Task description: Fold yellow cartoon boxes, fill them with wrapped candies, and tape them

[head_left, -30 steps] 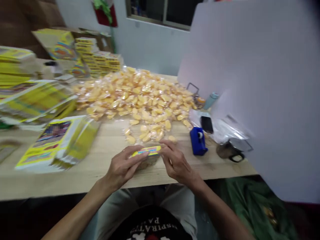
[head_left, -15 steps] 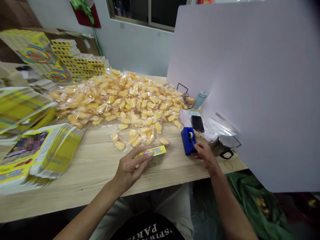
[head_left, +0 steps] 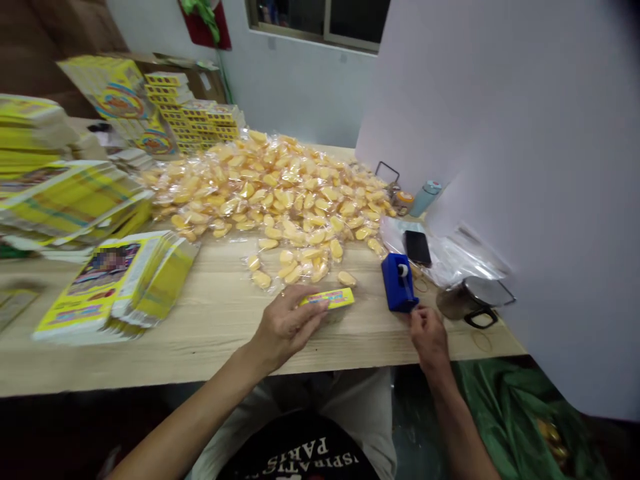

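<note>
My left hand (head_left: 293, 325) is closed around a small yellow box (head_left: 334, 300), standing on the table near its front edge. To the right, my right hand (head_left: 429, 333) pinches at the front end of a blue tape dispenser (head_left: 397, 290). A strip of clear tape (head_left: 407, 288) seems to run from the white-cored roll down to those fingertips; its end is too small to make out. Beyond the box lies a wide heap of yellow oval pieces (head_left: 290, 193) in clear wrappers, with a few loose ones nearest my left hand.
Flat printed cartons (head_left: 90, 287) are stacked at the left, with filled yellow boxes (head_left: 195, 123) piled behind them. At the right are a black phone (head_left: 417, 248), plastic bags (head_left: 467, 257), a metal mug (head_left: 463, 300) and a blue bottle (head_left: 426, 198), beside a tall white panel (head_left: 505, 147).
My right hand has moved down and toward me from the tape roll to the dispenser's front end. My left hand keeps its hold on the box. The whole view has shifted left.
</note>
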The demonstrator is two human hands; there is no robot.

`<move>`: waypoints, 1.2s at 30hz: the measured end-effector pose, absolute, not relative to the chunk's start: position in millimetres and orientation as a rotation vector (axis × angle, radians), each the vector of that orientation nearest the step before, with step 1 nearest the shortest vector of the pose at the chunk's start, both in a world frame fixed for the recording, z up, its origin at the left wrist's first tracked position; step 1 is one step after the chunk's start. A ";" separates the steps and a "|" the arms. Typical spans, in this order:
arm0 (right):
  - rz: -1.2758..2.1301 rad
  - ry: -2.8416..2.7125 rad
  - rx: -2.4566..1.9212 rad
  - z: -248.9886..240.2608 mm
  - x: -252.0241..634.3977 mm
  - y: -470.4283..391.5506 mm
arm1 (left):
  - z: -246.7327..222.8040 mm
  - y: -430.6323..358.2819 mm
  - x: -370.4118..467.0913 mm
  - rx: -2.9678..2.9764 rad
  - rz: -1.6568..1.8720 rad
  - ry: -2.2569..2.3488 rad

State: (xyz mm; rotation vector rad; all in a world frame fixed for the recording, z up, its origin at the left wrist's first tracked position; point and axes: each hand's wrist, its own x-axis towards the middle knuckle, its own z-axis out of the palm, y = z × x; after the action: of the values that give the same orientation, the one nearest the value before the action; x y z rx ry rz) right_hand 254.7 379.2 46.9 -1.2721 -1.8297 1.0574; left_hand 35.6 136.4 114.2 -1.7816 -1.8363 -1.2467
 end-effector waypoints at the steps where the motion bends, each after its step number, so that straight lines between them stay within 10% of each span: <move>1: 1.057 -1.875 -1.263 55.6 254.6 368.9 | 115.7 135.0 38.0 -1.788 -1.210 -1.830; 14: 2.046 -1.715 -0.647 141.9 186.1 234.1 | 122.5 125.9 53.4 -1.807 -1.328 -1.919; 36: 1.744 -1.878 -0.941 128.3 187.7 220.8 | 157.4 153.9 36.0 -2.135 -1.450 -2.189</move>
State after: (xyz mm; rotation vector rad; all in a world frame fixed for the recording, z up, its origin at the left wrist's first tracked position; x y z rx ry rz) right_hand 187.7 220.8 128.3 -0.9412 -1.8782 1.7435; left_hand 36.0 153.9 157.4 -2.1348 -2.1892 -1.4497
